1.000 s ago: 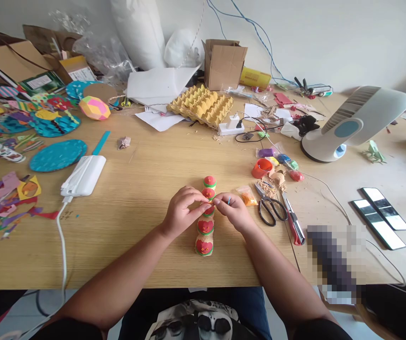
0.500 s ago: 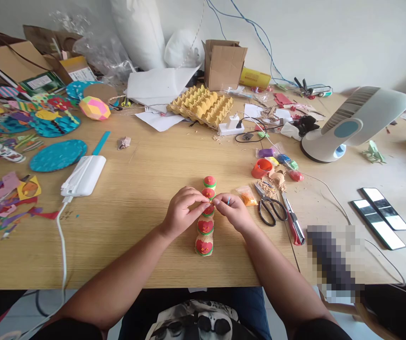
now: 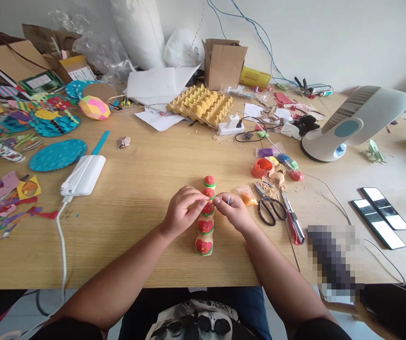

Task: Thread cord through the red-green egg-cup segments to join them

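A craft caterpillar (image 3: 205,226) made of several round red-and-green segments lies in a line on the wooden table (image 3: 146,189), running away from me. My left hand (image 3: 181,211) and my right hand (image 3: 234,211) meet over its middle segment, fingertips pinched together. A small blue piece shows between the fingers of my right hand. What the left fingertips pinch is too small to make out.
Black scissors (image 3: 272,209) and a red utility knife (image 3: 294,219) lie right of my hands, with an orange tape roll (image 3: 261,167) behind them. A white power bank (image 3: 84,174) with cable lies left. A yellow egg tray (image 3: 201,105), a fan (image 3: 355,123) and paper scraps (image 3: 7,198) surround the area.
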The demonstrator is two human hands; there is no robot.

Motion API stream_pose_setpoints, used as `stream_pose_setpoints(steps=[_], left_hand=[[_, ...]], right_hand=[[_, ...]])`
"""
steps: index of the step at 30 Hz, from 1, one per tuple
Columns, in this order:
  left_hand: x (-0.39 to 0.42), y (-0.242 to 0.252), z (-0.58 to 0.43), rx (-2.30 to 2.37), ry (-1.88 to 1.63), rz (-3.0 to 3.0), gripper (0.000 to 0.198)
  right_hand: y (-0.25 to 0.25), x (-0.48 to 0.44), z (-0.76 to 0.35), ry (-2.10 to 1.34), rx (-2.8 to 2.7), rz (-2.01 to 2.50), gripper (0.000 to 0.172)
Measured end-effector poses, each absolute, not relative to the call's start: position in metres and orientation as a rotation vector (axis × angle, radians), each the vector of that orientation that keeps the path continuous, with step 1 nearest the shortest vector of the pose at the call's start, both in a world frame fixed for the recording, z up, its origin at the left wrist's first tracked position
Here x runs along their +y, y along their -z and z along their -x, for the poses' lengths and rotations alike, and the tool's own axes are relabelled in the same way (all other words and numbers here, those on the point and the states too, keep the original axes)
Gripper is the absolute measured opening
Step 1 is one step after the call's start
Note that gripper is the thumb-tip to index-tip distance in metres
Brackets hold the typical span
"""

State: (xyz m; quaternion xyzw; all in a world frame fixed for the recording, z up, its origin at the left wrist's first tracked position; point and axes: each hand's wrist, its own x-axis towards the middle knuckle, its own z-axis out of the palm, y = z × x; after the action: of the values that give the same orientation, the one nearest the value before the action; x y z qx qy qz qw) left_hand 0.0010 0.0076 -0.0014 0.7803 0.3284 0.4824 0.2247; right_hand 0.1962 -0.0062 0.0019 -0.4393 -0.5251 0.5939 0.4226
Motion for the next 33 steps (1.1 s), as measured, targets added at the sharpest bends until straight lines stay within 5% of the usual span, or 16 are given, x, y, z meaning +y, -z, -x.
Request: stream_pose_setpoints(steps=[10,33], left_hand=[[0.0116,0.0039,-0.0014,0.898,-1.191,-1.759,0.014],[0.0091,0.0035,-0.0004,0.790,-1.192,-1.956,0.012]], right_hand=[[-0.0031,-0.0061,-0.1982,-1.539,-1.308,1.080,0.045],[-0.0039,-0.0055,-0.1970,-1.543,-1.289,1.063,0.047]])
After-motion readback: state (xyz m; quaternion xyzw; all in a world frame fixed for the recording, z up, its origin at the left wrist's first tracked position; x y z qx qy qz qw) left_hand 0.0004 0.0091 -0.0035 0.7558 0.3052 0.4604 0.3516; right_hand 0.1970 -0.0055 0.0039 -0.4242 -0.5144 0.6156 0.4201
